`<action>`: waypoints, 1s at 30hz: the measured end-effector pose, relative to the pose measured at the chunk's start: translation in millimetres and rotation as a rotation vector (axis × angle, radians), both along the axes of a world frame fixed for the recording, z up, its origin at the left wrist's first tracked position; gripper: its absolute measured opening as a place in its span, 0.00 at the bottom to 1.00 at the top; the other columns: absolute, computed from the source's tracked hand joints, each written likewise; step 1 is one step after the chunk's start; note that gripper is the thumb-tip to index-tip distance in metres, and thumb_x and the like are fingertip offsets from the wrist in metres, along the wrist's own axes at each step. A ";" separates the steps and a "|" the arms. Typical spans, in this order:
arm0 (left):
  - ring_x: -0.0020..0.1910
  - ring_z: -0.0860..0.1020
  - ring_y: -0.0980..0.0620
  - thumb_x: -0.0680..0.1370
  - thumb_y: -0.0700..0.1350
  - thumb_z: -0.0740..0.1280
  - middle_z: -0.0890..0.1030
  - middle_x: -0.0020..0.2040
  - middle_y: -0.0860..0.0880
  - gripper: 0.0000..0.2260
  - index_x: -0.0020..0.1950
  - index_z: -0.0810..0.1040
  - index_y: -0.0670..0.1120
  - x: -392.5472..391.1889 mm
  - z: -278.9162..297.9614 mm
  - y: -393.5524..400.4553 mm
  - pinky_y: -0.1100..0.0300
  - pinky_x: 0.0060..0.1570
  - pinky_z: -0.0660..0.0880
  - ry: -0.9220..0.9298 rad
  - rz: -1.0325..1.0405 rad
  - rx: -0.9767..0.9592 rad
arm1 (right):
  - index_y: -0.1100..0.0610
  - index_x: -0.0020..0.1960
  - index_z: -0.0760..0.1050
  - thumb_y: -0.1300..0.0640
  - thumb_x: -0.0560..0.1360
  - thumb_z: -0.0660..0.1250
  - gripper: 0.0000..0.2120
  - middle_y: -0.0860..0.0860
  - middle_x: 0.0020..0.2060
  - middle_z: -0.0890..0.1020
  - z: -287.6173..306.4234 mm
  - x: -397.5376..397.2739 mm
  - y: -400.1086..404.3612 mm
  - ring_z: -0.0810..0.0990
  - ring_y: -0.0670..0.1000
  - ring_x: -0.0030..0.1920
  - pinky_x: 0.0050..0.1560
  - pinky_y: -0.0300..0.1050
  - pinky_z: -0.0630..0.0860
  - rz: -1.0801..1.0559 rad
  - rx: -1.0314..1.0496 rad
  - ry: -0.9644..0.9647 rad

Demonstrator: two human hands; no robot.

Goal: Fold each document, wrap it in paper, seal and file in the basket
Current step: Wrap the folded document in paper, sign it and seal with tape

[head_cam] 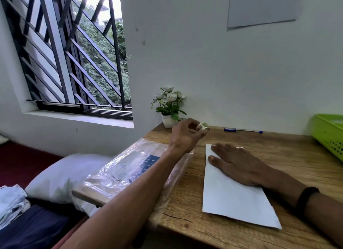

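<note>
A long folded white paper (235,198) lies on the wooden desk (289,159), running from near the front edge toward the wall. My right hand (235,163) rests flat on its far half, fingers straight and pointing left. My left hand (185,135) is raised above the desk left of the paper and pinches a small roll of tape (203,127) between its fingertips. The green plastic basket (329,132) stands at the desk's far right, cut off by the frame edge.
A clear plastic sleeve with printed sheets (133,167) lies on the desk's left end, under my left forearm. A potted white flower (169,104) stands by the wall. A blue pen (243,130) lies along the back edge. A pillow (61,176) sits left of the desk.
</note>
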State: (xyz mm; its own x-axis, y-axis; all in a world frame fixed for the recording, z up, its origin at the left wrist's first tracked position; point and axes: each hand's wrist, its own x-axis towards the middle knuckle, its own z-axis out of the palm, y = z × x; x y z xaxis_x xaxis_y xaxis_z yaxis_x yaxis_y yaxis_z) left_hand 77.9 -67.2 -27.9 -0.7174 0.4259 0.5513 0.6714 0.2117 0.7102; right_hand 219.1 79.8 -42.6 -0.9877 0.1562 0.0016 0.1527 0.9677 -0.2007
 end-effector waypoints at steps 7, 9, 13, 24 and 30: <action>0.54 0.85 0.48 0.74 0.32 0.76 0.86 0.56 0.41 0.14 0.58 0.82 0.42 5.9 2.9 3.4 0.56 0.53 0.83 -0.426 -0.347 0.207 | 0.51 0.69 0.77 0.44 0.82 0.62 0.20 0.48 0.61 0.83 10.6 0.4 14.7 0.81 0.48 0.60 0.56 0.42 0.72 -0.151 -0.478 0.738; 0.53 0.85 0.48 0.74 0.31 0.76 0.86 0.57 0.40 0.14 0.59 0.82 0.41 9.7 4.8 4.8 0.57 0.54 0.83 -0.454 -0.420 0.218 | 0.52 0.69 0.79 0.45 0.80 0.68 0.20 0.46 0.58 0.84 12.1 0.1 17.2 0.82 0.45 0.57 0.58 0.43 0.76 -0.173 -0.573 0.788; 0.57 0.86 0.45 0.72 0.31 0.78 0.86 0.57 0.40 0.17 0.60 0.81 0.37 15.2 4.2 7.7 0.53 0.60 0.82 -0.426 -0.501 0.176 | 0.53 0.65 0.82 0.41 0.73 0.74 0.25 0.44 0.55 0.85 10.7 -1.1 13.8 0.84 0.43 0.53 0.57 0.50 0.83 -0.155 -0.679 0.812; 0.47 0.87 0.57 0.70 0.41 0.82 0.88 0.50 0.49 0.17 0.57 0.86 0.44 22.7 0.3 13.4 0.58 0.52 0.84 0.040 -0.360 -0.054 | 0.52 0.55 0.85 0.52 0.68 0.83 0.17 0.45 0.43 0.88 8.2 1.7 13.1 0.87 0.41 0.42 0.48 0.41 0.84 -0.105 -0.660 0.885; 0.47 0.84 0.60 0.74 0.41 0.79 0.88 0.53 0.49 0.14 0.60 0.86 0.45 23.9 0.1 14.4 0.72 0.49 0.79 0.269 -0.307 -0.088 | 0.51 0.53 0.85 0.54 0.67 0.83 0.16 0.41 0.44 0.86 10.0 1.3 12.9 0.85 0.37 0.44 0.44 0.33 0.82 -0.076 -0.579 0.937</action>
